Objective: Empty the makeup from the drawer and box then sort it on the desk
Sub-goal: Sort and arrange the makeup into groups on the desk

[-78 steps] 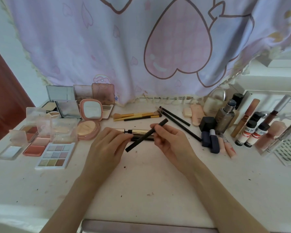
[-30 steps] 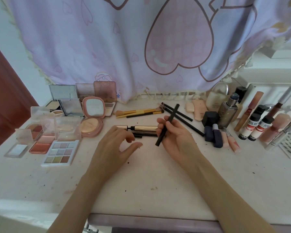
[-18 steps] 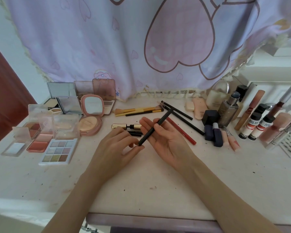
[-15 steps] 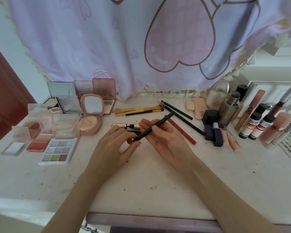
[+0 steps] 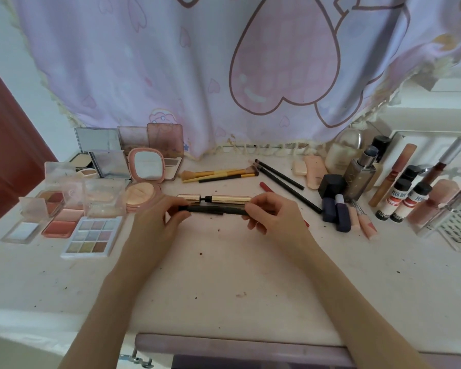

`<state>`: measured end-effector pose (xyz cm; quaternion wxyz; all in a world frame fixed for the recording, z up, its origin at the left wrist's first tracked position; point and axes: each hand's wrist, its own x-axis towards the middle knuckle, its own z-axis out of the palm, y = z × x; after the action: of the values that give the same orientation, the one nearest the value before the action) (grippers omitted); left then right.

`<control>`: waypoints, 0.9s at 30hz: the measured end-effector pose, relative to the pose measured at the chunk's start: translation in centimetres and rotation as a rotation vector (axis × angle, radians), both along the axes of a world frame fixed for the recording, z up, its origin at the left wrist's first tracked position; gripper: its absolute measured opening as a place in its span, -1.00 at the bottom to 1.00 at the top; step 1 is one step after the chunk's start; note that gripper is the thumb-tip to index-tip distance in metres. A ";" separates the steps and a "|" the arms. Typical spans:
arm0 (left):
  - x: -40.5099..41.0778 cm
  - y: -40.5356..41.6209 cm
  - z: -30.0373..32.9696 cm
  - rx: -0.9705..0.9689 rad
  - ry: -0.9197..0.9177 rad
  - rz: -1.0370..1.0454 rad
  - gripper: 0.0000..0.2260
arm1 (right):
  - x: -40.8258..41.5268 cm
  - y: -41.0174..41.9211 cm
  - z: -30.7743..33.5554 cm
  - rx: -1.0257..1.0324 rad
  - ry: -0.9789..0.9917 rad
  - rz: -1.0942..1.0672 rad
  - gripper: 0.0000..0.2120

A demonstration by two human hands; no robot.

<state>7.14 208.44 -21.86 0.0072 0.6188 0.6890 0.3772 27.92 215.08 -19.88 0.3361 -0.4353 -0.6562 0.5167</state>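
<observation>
A black pencil is held level just above the tabltop — its left end is pinched by the curled fingers of the left hand, its right end by those of the right hand. Just beyond the fingers, a gold mascara tube is laid parallel — palettes are grouped well to their left, bottles to their right.

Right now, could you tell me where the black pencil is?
In the head view it is mid-desk: the black pencil lies level between the left hand and right hand, just in front of the gold mascara.
</observation>
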 end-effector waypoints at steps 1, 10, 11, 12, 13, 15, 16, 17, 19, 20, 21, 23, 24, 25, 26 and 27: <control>-0.4 -0.4 0.1 -0.045 0.034 0.020 -0.87 | 0.2 0.3 -0.1 0.122 -0.109 -0.020 -0.91; 0.2 -2.2 -0.8 -0.135 0.052 -0.036 -0.88 | -1.2 0.0 -1.9 0.451 -0.320 0.011 -0.94; 0.3 -1.9 -0.9 -0.130 0.060 -0.039 -0.88 | -1.3 0.1 -2.1 0.478 -0.342 0.014 -0.92; 0.3 -1.7 -1.0 -0.125 0.065 -0.044 -0.87 | -1.4 0.1 -2.3 0.513 -0.352 0.013 -0.90; 0.4 -1.5 -1.0 -0.120 0.068 -0.048 -0.87 | -1.5 0.2 -2.5 0.548 -0.358 0.016 -0.89; 0.4 -1.3 -1.0 -0.107 0.075 -0.054 -0.86 | -1.8 0.2 -2.8 0.607 -0.388 0.032 -0.87; 0.4 -1.2 -1.0 -0.103 0.082 -0.059 -0.86 | -1.9 0.3 -3.0 0.634 -0.411 0.037 -0.85; 0.4 -1.0 -1.0 -0.104 0.092 -0.065 -0.85 | -2.0 0.3 -3.0 0.664 -0.432 0.037 -0.84; 0.4 -0.6 -1.0 -0.112 0.120 -0.086 -0.84 | -2.1 0.4 -3.2 0.736 -0.467 0.033 -0.84; 0.4 -0.3 -1.0 -0.112 0.134 -0.098 -0.84 | -2.2 0.5 -3.3 0.775 -0.480 0.032 -0.85; 0.3 -0.1 -1.0 -0.103 0.143 -0.104 -0.85 | -2.2 0.6 -3.3 0.800 -0.491 0.028 -0.86; 0.3 0.3 -1.1 -0.085 0.157 -0.094 -0.87 | -2.3 0.7 -3.3 0.811 -0.496 0.010 -0.87; 0.3 0.4 -1.2 -0.074 0.168 -0.084 -0.87 | -2.3 0.8 -3.3 0.810 -0.486 0.005 -0.89; 0.2 0.6 -1.3 -0.062 0.179 -0.078 -0.87 | -2.3 0.9 -3.3 0.802 -0.475 0.003 -0.90; 0.3 0.8 -1.3 -0.054 0.189 -0.074 -0.87 | -2.3 0.9 -3.2 0.781 -0.471 0.007 -0.91; 0.3 1.0 -1.3 -0.046 0.202 -0.076 -0.87 | -2.3 0.9 -3.2 0.760 -0.472 0.013 -0.90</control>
<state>7.47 209.44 -23.21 -0.0337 0.6791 0.6708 0.2963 25.63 215.97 -23.08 0.3099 -0.3829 -0.8609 0.1276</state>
